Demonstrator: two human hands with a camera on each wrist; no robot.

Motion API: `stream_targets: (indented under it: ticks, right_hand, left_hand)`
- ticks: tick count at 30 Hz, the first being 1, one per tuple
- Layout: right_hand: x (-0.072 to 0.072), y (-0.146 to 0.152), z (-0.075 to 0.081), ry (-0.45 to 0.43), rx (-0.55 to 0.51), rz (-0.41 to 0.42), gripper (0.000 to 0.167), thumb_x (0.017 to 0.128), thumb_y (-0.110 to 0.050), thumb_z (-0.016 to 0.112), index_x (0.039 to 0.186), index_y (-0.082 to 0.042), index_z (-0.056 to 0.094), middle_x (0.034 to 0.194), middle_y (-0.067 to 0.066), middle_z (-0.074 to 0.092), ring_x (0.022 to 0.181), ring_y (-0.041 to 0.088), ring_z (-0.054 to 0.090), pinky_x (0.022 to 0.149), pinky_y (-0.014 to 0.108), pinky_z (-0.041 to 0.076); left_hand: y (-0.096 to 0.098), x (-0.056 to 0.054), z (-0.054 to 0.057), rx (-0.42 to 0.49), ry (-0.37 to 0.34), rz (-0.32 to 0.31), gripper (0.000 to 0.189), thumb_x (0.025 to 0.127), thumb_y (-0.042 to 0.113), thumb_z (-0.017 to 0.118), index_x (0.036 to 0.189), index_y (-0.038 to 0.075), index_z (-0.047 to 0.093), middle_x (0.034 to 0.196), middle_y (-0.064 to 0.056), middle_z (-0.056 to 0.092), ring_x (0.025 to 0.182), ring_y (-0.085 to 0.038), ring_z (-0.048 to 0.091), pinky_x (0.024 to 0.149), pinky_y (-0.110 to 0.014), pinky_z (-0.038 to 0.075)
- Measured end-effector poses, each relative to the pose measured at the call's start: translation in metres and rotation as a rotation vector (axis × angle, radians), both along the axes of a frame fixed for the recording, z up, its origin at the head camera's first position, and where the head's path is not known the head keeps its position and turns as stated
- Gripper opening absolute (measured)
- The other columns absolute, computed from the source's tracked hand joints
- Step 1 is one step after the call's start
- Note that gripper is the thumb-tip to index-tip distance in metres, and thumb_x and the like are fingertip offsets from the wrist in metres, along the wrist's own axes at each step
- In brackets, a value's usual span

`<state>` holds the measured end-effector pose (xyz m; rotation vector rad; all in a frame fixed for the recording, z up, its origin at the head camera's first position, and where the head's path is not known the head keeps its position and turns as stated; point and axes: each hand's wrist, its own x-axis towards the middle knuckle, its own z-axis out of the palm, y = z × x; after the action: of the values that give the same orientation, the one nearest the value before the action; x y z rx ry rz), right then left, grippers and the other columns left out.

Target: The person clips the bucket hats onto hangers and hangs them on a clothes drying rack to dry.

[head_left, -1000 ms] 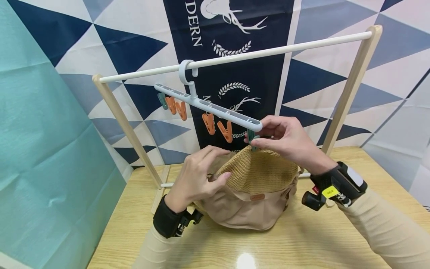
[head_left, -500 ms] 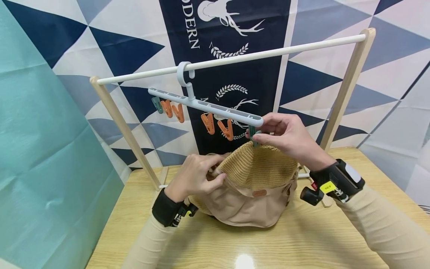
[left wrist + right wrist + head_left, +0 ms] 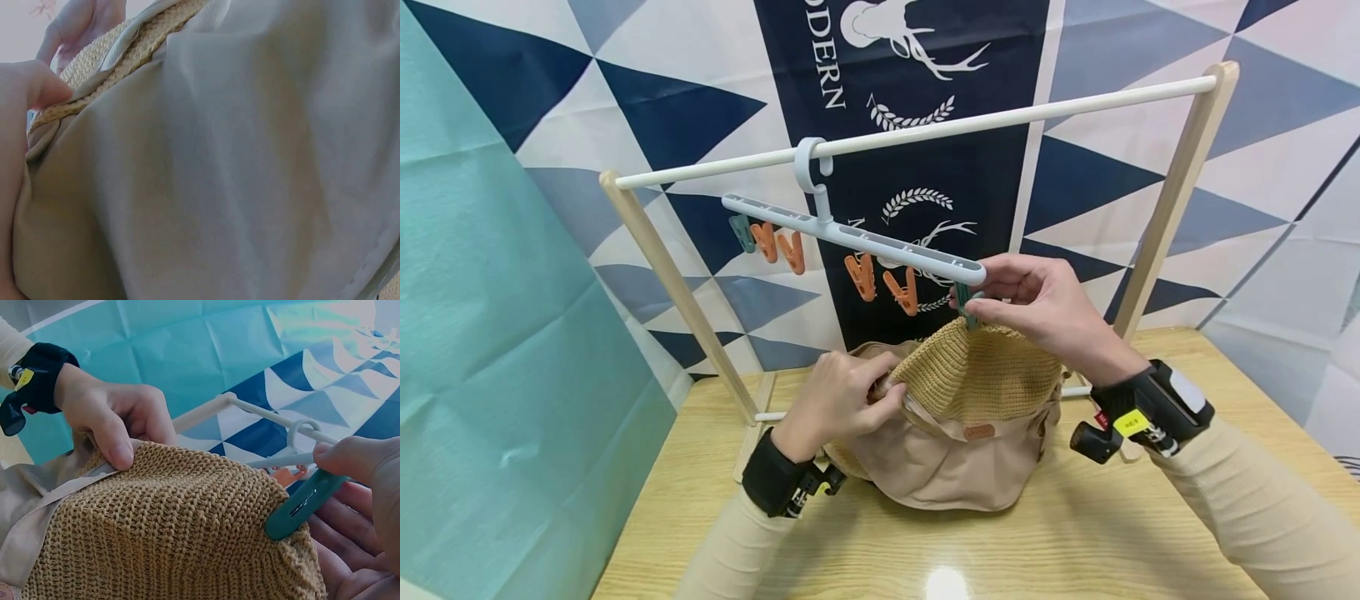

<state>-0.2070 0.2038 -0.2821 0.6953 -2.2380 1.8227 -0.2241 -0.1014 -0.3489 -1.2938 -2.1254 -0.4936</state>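
A floppy sun hat (image 3: 947,467), with beige cloth and a tan woven part (image 3: 169,525), sags below the light blue clip hanger (image 3: 880,242). My left hand (image 3: 838,400) pinches the hat's edge on the left, its thumb over the woven rim in the right wrist view. My right hand (image 3: 1037,304) pinches a green clothespin (image 3: 306,503) at the hanger's right end. That clothespin's tip sits over the woven edge of the hat. Several orange clothespins (image 3: 861,277) and another green one (image 3: 742,233) dangle along the hanger with nothing in them.
The hanger hooks over the white rail (image 3: 1000,121) of a wooden-legged rack (image 3: 1180,192). The rack stands on a pale wooden table (image 3: 880,550). A patterned cloth (image 3: 715,100) backs it, and a teal cloth (image 3: 512,333) covers the left side.
My left hand has gone from hovering beside the hat to gripping its edge. My right hand stays at the green clothespin. The hanger's left end has swung slightly left.
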Motion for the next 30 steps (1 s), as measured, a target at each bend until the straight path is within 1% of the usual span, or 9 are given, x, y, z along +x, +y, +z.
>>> stream_targets:
  ticks: [4, 8, 11, 13, 16, 18, 21, 23, 30]
  right_hand:
    - [0.0, -0.001, 0.001, 0.005, -0.028, -0.041, 0.031, 0.103, -0.006, 0.08, 0.134, -0.014, 0.079, 0.107, -0.008, 0.088, 0.092, 0.003, 0.081, 0.072, 0.02, 0.059]
    - [-0.001, -0.002, 0.001, 0.017, -0.047, -0.099, 0.027, 0.104, -0.016, 0.083, 0.13, -0.015, 0.083, 0.103, -0.009, 0.088, 0.081, 0.0, 0.074, 0.061, 0.02, 0.048]
    - [-0.002, -0.002, 0.001, 0.036, -0.077, -0.103, 0.024, 0.103, -0.016, 0.085, 0.126, -0.014, 0.085, 0.1, -0.007, 0.088, 0.078, -0.001, 0.073, 0.057, 0.021, 0.045]
    - [-0.002, -0.002, 0.002, 0.05, -0.085, -0.103, 0.023, 0.102, -0.015, 0.085, 0.125, -0.016, 0.086, 0.098, -0.006, 0.088, 0.072, -0.001, 0.07, 0.052, 0.024, 0.039]
    - [-0.003, -0.002, 0.004, 0.064, -0.072, -0.118, 0.022, 0.103, -0.014, 0.084, 0.125, -0.018, 0.086, 0.096, -0.008, 0.088, 0.071, -0.001, 0.068, 0.05, 0.027, 0.035]
    - [-0.003, -0.001, 0.006, 0.063, -0.07, -0.119, 0.023, 0.103, -0.014, 0.083, 0.125, -0.019, 0.086, 0.097, -0.008, 0.088, 0.074, -0.001, 0.071, 0.053, 0.022, 0.041]
    - [-0.004, 0.0, 0.01, 0.056, -0.1, -0.097, 0.022, 0.104, -0.012, 0.082, 0.125, -0.018, 0.086, 0.1, -0.008, 0.089, 0.084, -0.001, 0.078, 0.067, 0.015, 0.055]
    - [-0.005, 0.001, 0.012, 0.049, -0.127, -0.084, 0.022, 0.104, -0.008, 0.08, 0.124, -0.017, 0.085, 0.102, -0.008, 0.089, 0.086, 0.0, 0.08, 0.074, 0.015, 0.061]
    - [-0.01, 0.004, 0.015, 0.057, -0.126, -0.093, 0.023, 0.106, -0.006, 0.076, 0.124, -0.018, 0.085, 0.104, -0.009, 0.089, 0.084, 0.0, 0.078, 0.074, 0.016, 0.061]
  left_hand:
    - [0.003, 0.003, -0.004, 0.012, 0.024, 0.005, 0.011, 0.093, 0.019, 0.075, 0.101, 0.011, 0.076, 0.055, 0.009, 0.051, 0.05, 0.001, 0.036, 0.054, -0.016, 0.022]
    - [0.008, 0.005, -0.008, 0.038, 0.046, 0.004, 0.01, 0.093, 0.018, 0.074, 0.099, 0.011, 0.074, 0.054, 0.009, 0.049, 0.049, 0.0, 0.037, 0.055, -0.016, 0.021]
    - [0.012, 0.007, -0.011, 0.056, 0.046, 0.001, 0.008, 0.092, 0.017, 0.073, 0.098, 0.01, 0.073, 0.054, 0.009, 0.049, 0.048, 0.0, 0.038, 0.054, -0.016, 0.022]
    - [0.014, 0.009, -0.012, 0.064, 0.043, 0.002, 0.008, 0.092, 0.016, 0.073, 0.097, 0.01, 0.072, 0.055, 0.009, 0.049, 0.049, 0.0, 0.038, 0.053, -0.015, 0.023]
    - [0.019, 0.012, -0.012, 0.071, 0.044, 0.019, 0.006, 0.093, 0.016, 0.072, 0.093, 0.011, 0.069, 0.056, 0.009, 0.048, 0.05, 0.0, 0.037, 0.053, -0.015, 0.023]
    - [0.023, 0.015, -0.013, 0.076, 0.052, 0.039, 0.008, 0.093, 0.017, 0.072, 0.09, 0.012, 0.067, 0.056, 0.01, 0.047, 0.05, 0.0, 0.036, 0.053, -0.016, 0.023]
    - [0.029, 0.019, -0.014, 0.088, 0.056, 0.061, 0.01, 0.095, 0.017, 0.073, 0.089, 0.013, 0.065, 0.057, 0.01, 0.045, 0.051, 0.0, 0.035, 0.053, -0.015, 0.022]
    - [0.034, 0.021, -0.014, 0.102, 0.049, 0.073, 0.009, 0.096, 0.017, 0.072, 0.09, 0.013, 0.066, 0.058, 0.01, 0.045, 0.051, 0.0, 0.035, 0.053, -0.015, 0.021]
    - [0.048, 0.03, -0.018, 0.143, 0.01, 0.11, 0.009, 0.098, 0.019, 0.074, 0.101, 0.011, 0.073, 0.057, 0.008, 0.05, 0.049, -0.002, 0.042, 0.05, -0.016, 0.024]
